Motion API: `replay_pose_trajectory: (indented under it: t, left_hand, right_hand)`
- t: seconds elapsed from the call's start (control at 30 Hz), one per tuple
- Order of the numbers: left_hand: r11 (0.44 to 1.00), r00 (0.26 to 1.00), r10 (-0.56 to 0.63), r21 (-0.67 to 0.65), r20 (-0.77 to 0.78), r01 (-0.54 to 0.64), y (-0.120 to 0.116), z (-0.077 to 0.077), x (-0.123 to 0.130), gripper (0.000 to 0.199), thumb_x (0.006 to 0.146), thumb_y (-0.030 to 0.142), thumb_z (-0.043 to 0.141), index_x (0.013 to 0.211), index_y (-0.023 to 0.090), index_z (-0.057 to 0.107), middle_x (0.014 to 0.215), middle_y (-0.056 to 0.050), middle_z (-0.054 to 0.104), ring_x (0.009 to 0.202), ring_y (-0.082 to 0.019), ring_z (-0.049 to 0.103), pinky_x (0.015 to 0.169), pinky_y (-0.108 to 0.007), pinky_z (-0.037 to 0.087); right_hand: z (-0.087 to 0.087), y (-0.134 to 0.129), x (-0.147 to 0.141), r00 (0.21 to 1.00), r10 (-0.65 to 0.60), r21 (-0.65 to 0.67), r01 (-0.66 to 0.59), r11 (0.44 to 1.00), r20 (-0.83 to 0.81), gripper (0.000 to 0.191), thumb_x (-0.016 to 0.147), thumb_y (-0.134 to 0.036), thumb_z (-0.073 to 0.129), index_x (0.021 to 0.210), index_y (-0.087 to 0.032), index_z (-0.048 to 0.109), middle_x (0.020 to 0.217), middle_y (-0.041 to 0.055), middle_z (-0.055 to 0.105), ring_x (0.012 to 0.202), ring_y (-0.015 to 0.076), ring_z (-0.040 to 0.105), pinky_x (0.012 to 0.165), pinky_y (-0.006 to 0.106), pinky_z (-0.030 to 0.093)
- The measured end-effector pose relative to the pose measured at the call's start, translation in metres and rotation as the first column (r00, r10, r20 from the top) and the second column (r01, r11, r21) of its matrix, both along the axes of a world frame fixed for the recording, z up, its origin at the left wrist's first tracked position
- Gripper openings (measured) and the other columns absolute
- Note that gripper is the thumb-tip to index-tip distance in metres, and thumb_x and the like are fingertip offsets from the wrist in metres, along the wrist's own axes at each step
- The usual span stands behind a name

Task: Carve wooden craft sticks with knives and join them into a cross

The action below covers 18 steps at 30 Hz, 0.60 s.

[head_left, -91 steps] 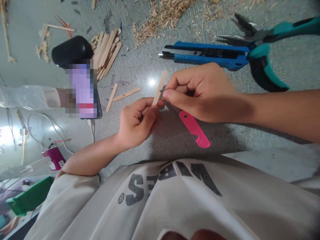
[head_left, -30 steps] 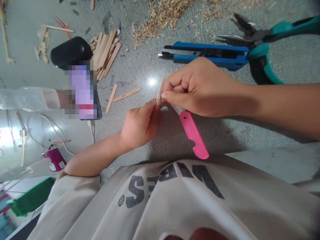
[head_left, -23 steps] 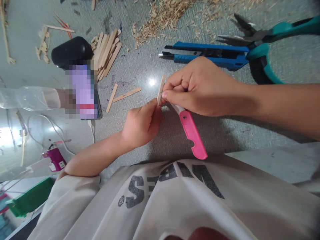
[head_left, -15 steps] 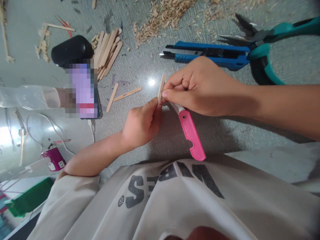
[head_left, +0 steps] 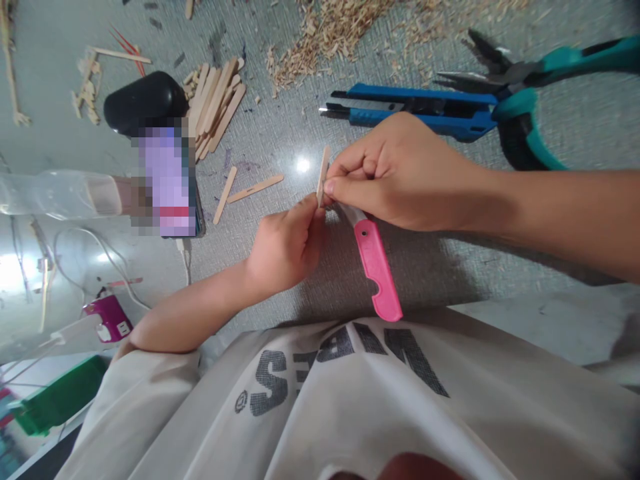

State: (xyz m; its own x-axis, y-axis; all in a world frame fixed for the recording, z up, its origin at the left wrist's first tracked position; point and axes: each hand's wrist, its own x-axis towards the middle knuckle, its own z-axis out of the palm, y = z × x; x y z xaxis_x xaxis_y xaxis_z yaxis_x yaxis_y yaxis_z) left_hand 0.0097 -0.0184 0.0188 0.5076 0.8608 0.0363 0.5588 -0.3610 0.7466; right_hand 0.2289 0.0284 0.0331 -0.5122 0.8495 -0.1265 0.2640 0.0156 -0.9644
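Observation:
Between the thumb and fingers of my left hand (head_left: 286, 247) is the lower end of a wooden popsicle stick (head_left: 324, 167), held tilted close to upright. My right hand (head_left: 400, 180) pinches the blade of a folding knife with a pink handle (head_left: 379, 270); the handle hangs down toward my shirt. Its fingertips are against the stick, and they hide the blade's tip. Left of my hands, two more popsicle sticks, a plain one (head_left: 225, 195) and one with a small dark slit (head_left: 255, 189), lie with their ends close together.
A pile of popsicle sticks (head_left: 217, 100) lies by a black case (head_left: 145, 101) and a phone (head_left: 170, 180) on a cable. Wood shavings (head_left: 330, 37) are scattered at the back. Beyond my right hand are a blue box cutter (head_left: 415, 110) and teal-handled pliers (head_left: 520, 93).
The pink handle has swung a little to the left at its lower end. Both hands keep nearly the same place, and the stick has shifted only slightly.

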Motion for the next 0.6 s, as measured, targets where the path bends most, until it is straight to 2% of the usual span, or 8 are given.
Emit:
replay_pose_trajectory:
  t: [0.17, 0.3, 0.47, 0.6]
  left_hand:
    - [1.0, 1.0, 0.0, -0.003, 0.003, 0.0, 0.001, -0.002, 0.0, 0.035, 0.12, 0.034, 0.044, 0.096, 0.022, 0.067, 0.066, 0.0, 0.067, 0.055, -0.013, 0.059, 0.059, -0.03, 0.044]
    - [1.0, 0.999, 0.023, -0.001, 0.027, -0.023, 0.0, -0.001, 0.0, 0.039, 0.12, 0.036, 0.044, 0.099, 0.021, 0.072, 0.066, 0.0, 0.067, 0.054, -0.013, 0.058, 0.059, -0.031, 0.044]
    - [0.988, 0.968, 0.12, -0.118, 0.218, -0.096, 0.007, 0.0, -0.003, 0.043, 0.121, 0.05, 0.049, 0.112, 0.024, 0.082, 0.073, -0.001, 0.069, 0.066, -0.016, 0.066, 0.068, -0.033, 0.053]
    - [0.988, 0.936, 0.144, -0.095, 0.323, -0.119, 0.016, -0.003, -0.008, 0.042, 0.116, 0.057, 0.059, 0.115, 0.025, 0.087, 0.08, -0.003, 0.071, 0.075, -0.018, 0.067, 0.075, -0.036, 0.057]
  right_hand:
    - [0.002, 0.001, -0.002, 1.0, -0.01, -0.048, 0.011, 0.999, 0.024, 0.04, 0.094, 0.0, 0.062, 0.06, -0.02, 0.062, 0.052, -0.0059, 0.032, 0.054, 0.0092, 0.027, 0.054, 0.036, 0.019]
    - [0.0, -0.003, -0.003, 0.999, -0.039, -0.027, 0.04, 0.999, 0.029, 0.041, 0.094, -0.001, 0.062, 0.058, -0.02, 0.056, 0.052, -0.0059, 0.033, 0.053, 0.0091, 0.026, 0.054, 0.035, 0.02]
    - [-0.01, -0.012, -0.002, 0.994, -0.108, 0.207, 0.11, 0.972, -0.024, 0.033, 0.102, -0.018, 0.061, 0.069, -0.021, 0.056, 0.06, -0.0039, 0.048, 0.06, 0.0108, 0.043, 0.059, 0.031, 0.034]
    - [-0.014, -0.014, 0.002, 0.99, -0.119, 0.251, 0.135, 0.958, -0.077, 0.023, 0.104, -0.026, 0.062, 0.083, -0.022, 0.068, 0.061, -0.0056, 0.049, 0.055, 0.0097, 0.041, 0.055, 0.029, 0.034]
